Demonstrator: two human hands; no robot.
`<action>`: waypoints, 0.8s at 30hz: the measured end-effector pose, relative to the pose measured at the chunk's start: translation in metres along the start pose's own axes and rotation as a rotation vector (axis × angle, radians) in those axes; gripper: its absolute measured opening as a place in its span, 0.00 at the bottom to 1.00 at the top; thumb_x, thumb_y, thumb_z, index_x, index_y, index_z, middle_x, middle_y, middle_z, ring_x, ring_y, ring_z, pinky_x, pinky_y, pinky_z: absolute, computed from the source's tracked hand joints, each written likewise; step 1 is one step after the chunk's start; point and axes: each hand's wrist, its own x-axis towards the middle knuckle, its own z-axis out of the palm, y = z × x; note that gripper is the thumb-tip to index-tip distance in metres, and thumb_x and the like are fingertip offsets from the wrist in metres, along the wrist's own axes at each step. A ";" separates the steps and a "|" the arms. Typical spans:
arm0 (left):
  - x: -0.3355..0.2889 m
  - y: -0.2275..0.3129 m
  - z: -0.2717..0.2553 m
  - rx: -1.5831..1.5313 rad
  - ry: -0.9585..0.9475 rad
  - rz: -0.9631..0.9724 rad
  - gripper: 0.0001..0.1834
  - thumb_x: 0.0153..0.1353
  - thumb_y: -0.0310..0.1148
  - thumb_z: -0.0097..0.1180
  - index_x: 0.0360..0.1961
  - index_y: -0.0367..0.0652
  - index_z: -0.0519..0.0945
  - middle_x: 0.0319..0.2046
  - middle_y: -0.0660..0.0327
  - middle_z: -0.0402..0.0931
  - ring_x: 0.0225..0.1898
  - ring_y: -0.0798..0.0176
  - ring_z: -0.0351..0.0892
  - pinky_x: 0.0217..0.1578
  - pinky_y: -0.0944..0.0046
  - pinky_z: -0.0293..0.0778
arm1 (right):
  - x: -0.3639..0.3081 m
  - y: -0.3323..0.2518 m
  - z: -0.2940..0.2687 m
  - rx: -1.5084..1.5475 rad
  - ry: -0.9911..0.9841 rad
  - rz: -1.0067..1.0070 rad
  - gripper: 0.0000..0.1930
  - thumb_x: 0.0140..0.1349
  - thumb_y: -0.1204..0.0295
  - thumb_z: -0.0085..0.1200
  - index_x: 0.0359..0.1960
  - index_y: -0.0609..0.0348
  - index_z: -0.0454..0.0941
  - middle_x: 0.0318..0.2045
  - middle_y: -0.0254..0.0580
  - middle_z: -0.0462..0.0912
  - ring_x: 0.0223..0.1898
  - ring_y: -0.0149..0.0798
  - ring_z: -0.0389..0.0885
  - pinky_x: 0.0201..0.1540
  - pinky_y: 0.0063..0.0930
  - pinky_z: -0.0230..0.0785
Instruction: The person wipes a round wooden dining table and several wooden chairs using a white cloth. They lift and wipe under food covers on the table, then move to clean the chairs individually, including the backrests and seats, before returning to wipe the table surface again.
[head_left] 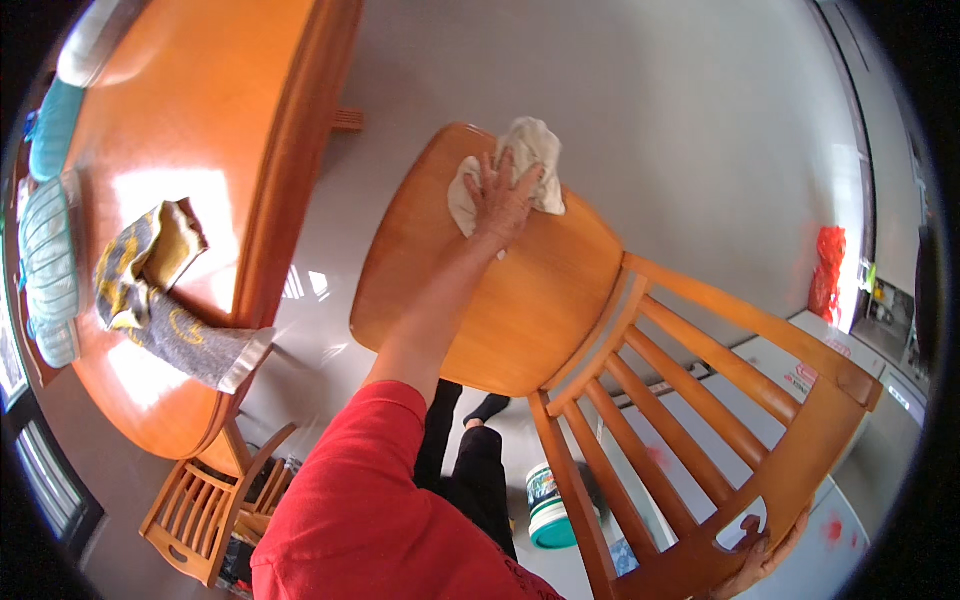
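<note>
A wooden chair [500, 310] is tilted in front of me, its rounded seat facing up and its slatted backrest reaching to the lower right. My left hand [502, 205] lies with fingers spread on a crumpled off-white cloth [537, 150], pressing it against the far part of the seat. Part of the cloth bunches up beyond the fingers. At the lower right, my right hand [765, 568] grips the top rail of the backrest by its cut-out handle hole. That hand is partly hidden behind the rail.
To the left stands a glossy wooden table [230, 70] bearing a grey-and-yellow fabric piece [180, 330] and light-blue wrapped packs [50, 250]. Another slatted chair [195, 510] stands below it. A white-and-green bucket [550, 510] is on the floor near my legs. A red bag [827, 265] hangs at right.
</note>
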 end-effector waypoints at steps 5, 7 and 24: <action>-0.041 0.065 0.035 0.129 -0.186 0.306 0.36 0.56 0.29 0.59 0.65 0.70 0.62 0.72 0.53 0.39 0.72 0.39 0.33 0.64 0.28 0.36 | -0.007 -0.042 0.029 0.023 -0.041 0.022 0.34 0.62 0.64 0.53 0.68 0.57 0.55 0.65 0.40 0.62 0.51 0.32 0.72 0.49 0.25 0.69; -0.068 0.073 0.050 0.234 -0.215 0.492 0.36 0.56 0.30 0.60 0.64 0.69 0.63 0.71 0.53 0.39 0.71 0.39 0.37 0.64 0.28 0.42 | -0.011 -0.044 0.036 0.073 -0.003 0.016 0.34 0.62 0.64 0.53 0.68 0.58 0.54 0.65 0.41 0.62 0.52 0.33 0.71 0.47 0.24 0.69; -0.313 -0.052 0.032 0.331 -0.407 0.514 0.26 0.63 0.32 0.46 0.61 0.72 0.66 0.72 0.65 0.40 0.73 0.51 0.37 0.68 0.37 0.40 | -0.006 -0.048 0.050 0.238 -0.093 -0.162 0.30 0.61 0.71 0.46 0.66 0.65 0.57 0.63 0.46 0.65 0.57 0.34 0.68 0.42 0.22 0.67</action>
